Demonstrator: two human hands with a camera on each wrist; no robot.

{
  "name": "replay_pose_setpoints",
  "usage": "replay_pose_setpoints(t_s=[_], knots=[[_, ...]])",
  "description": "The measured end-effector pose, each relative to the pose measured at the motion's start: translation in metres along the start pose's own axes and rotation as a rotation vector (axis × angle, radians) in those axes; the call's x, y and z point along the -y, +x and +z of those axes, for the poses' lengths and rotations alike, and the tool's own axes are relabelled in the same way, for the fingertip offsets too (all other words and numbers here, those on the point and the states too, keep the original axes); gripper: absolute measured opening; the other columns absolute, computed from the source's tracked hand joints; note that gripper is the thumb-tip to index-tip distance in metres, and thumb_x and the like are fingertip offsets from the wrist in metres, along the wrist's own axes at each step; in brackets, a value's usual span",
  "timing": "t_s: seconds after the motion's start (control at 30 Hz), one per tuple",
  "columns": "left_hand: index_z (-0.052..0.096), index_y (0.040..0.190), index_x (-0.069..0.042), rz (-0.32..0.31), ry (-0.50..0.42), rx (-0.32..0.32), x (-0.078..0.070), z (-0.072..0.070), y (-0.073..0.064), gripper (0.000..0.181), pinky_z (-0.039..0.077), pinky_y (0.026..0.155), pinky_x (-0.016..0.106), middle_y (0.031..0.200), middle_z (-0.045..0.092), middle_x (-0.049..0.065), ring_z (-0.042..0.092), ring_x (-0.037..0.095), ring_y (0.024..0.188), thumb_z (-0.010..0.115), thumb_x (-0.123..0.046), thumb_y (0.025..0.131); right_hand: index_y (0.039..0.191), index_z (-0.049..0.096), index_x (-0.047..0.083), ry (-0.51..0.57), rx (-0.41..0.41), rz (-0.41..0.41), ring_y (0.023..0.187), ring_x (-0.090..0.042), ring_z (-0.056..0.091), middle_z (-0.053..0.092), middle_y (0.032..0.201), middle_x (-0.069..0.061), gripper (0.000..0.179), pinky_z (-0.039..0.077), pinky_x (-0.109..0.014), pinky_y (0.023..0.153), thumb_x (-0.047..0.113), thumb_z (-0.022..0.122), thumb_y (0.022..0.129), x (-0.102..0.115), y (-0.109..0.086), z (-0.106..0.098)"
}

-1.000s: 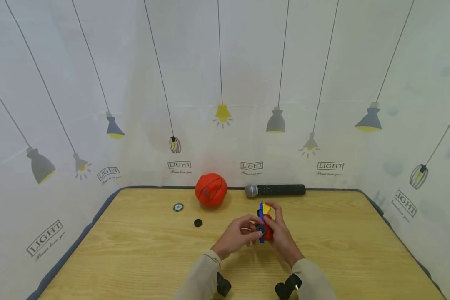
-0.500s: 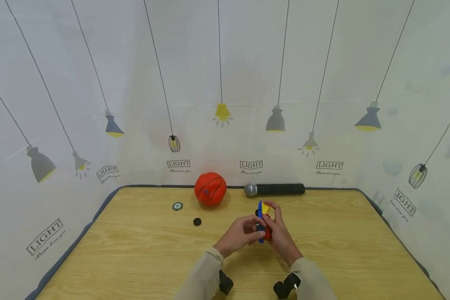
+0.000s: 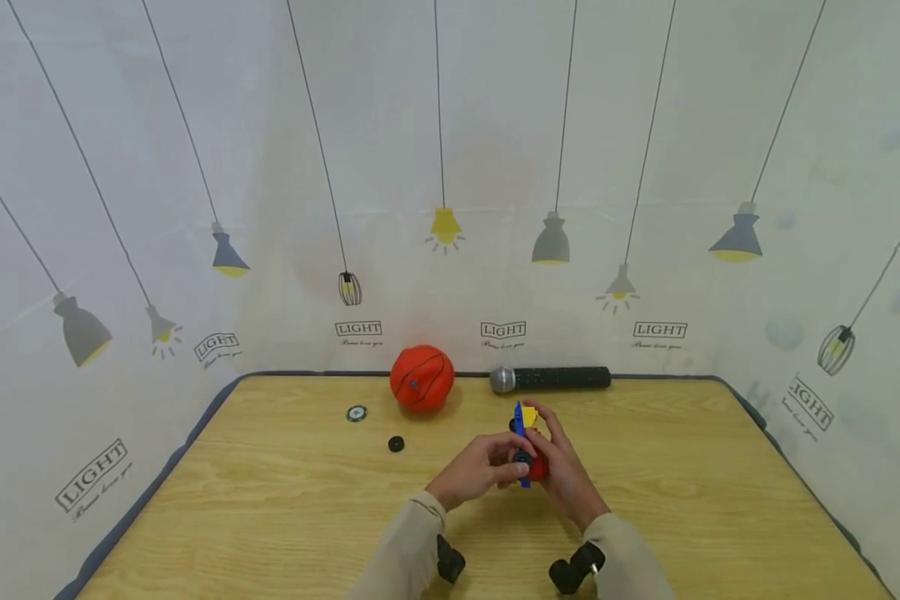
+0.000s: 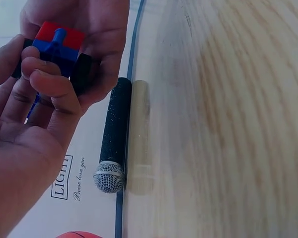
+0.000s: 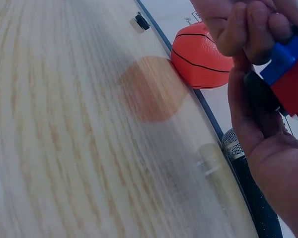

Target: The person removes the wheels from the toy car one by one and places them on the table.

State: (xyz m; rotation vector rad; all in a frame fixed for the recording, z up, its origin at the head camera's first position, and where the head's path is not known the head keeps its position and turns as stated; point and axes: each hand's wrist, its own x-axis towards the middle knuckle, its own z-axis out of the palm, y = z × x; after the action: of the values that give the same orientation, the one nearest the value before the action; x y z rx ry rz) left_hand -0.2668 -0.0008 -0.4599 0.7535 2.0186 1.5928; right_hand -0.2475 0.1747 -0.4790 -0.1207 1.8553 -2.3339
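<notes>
both hands, left (image 3: 474, 473) and right (image 3: 562, 467), grip a blocky red-blue-yellow toy (image 3: 527, 442) above the wood-grain bench (image 3: 270, 517). behind: rubbery orange ball (image 3: 422, 378), black microphone (image 3: 551, 379), small black wheel (image 3: 396, 444).

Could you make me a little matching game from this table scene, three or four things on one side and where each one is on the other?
Things:
1. basketball
2. microphone
3. toy block car
4. loose black wheel

Places:
A. held above the table between the left hand and the right hand
B. lying flat along the far edge, right of the orange ball
C. lying alone on the wood, nearer than the ball and to its left
D. at the far edge, left of the microphone's silver head

Pairs: 1-D, 2-B, 3-A, 4-C
</notes>
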Motion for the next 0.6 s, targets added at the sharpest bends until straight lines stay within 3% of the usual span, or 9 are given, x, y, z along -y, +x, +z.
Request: replay_pose_setpoints(t_s=[0.3,0.47,0.6], knots=[[0.065,0.12,-0.015,0.003,0.054,0.06,-0.0009,-0.0013,-0.0004,0.02,0.047,0.069,0.025,0.085,0.056,-0.001,0.053,0.013,0.074,0.06,-0.016,0.101,0.142,0.034,0.029,-0.022,-0.03,-0.03,0.105,-0.022,0.052,0.044,0.127,-0.01,0.032,0.05,-0.031,0.084,0.027,0.034,0.11,-0.0034,0.0013,0.0018],[0.064,0.119,-0.012,0.012,0.043,0.043,-0.0021,0.0015,-0.0029,0.019,0.048,0.066,0.023,0.082,0.057,0.0,0.054,0.012,0.071,0.061,-0.015,0.1,0.141,0.031,0.017,-0.026,-0.036,-0.067,0.104,-0.018,0.054,0.042,0.137,-0.014,0.031,0.051,-0.028,0.084,0.02,0.031,0.11,-0.0041,0.0011,0.0042],[0.064,0.118,-0.011,0.029,0.042,0.013,-0.0024,0.0034,-0.0038,0.019,0.048,0.064,0.025,0.08,0.059,-0.001,0.056,0.01,0.068,0.063,-0.015,0.099,0.142,0.033,0.013,-0.035,-0.089,-0.092,0.106,-0.015,0.054,0.044,0.139,-0.013,0.033,0.05,-0.025,0.087,0.018,0.033,0.11,-0.0037,0.0019,0.0072]])
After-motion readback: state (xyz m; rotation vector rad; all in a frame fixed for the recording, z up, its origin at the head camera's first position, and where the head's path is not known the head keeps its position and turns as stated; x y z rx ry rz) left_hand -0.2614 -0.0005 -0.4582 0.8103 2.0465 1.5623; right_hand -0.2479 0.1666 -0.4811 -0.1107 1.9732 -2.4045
